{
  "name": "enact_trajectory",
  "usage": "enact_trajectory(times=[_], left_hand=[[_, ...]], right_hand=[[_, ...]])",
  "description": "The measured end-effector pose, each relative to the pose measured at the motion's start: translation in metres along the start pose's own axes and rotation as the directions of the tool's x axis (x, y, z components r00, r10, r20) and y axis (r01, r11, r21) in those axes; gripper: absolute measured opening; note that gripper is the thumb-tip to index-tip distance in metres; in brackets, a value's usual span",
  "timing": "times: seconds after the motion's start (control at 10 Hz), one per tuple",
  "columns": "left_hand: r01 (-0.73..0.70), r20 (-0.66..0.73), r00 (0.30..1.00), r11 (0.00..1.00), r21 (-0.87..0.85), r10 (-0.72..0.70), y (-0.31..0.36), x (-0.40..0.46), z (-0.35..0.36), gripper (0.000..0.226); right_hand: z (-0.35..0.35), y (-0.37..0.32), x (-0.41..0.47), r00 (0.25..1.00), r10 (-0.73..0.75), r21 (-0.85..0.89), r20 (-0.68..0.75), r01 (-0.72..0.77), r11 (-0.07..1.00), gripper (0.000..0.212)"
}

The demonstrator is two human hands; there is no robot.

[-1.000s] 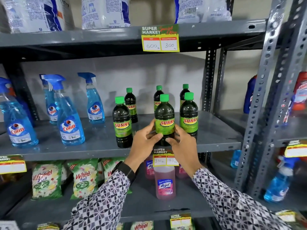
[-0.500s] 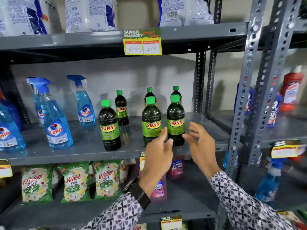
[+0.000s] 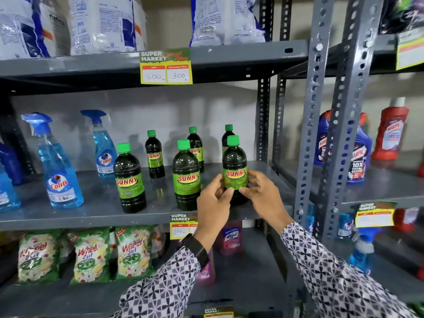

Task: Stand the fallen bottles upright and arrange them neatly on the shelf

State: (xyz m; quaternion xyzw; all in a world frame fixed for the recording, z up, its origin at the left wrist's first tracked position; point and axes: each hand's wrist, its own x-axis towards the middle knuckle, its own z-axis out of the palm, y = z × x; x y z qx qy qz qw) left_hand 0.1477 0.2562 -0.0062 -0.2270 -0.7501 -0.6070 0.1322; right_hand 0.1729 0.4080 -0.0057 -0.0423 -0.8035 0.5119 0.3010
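My hands have moved from the middle bottle [image 3: 186, 175] to the right front bottle [image 3: 235, 171]: left hand [image 3: 213, 203] and right hand [image 3: 263, 196] clasp it upright on the shelf [image 3: 91, 212]; only straightening remains

free: shelf [image 3: 96, 203] front-left | blocked: sunny bottles [image 3: 186, 177] centre-right, upright post [image 3: 307, 134]

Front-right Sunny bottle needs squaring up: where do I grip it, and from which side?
Grip the front-right Sunny bottle at its labelled, straight-sided body, coming from the open shelf front. It stands upright, another bottle is close behind, and the left hand and right hand already flank it there.
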Motion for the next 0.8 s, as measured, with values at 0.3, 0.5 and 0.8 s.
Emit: enact_trajectory(times=[0.3, 0.5, 0.8], left_hand=[[0.052, 0.044, 0.998, 0.991, -0.126, -0.046, -0.01, 0.012, 0.01, 0.053], [0.043, 0.036, 0.999, 0.991, -0.126, -0.039, -0.017, 0.014, 0.011, 0.058], [-0.048, 0.011, 0.999, 0.998, -0.042, 0.048, 0.001, 0.0, -0.007, 0.045]], right_hand=[[-0.018, 0.018, 0.0, 1.0, -0.021, 0.04, 0.009, 0.02, 0.999, 0.07], [-0.014, 0.018, -0.005, 0.999, -0.043, 0.056, 0.01, 0.043, 0.998, 0.067], [-0.012, 0.005, -0.019, 0.99, -0.113, -0.06, -0.081, 0.109, 0.992, 0.065]])
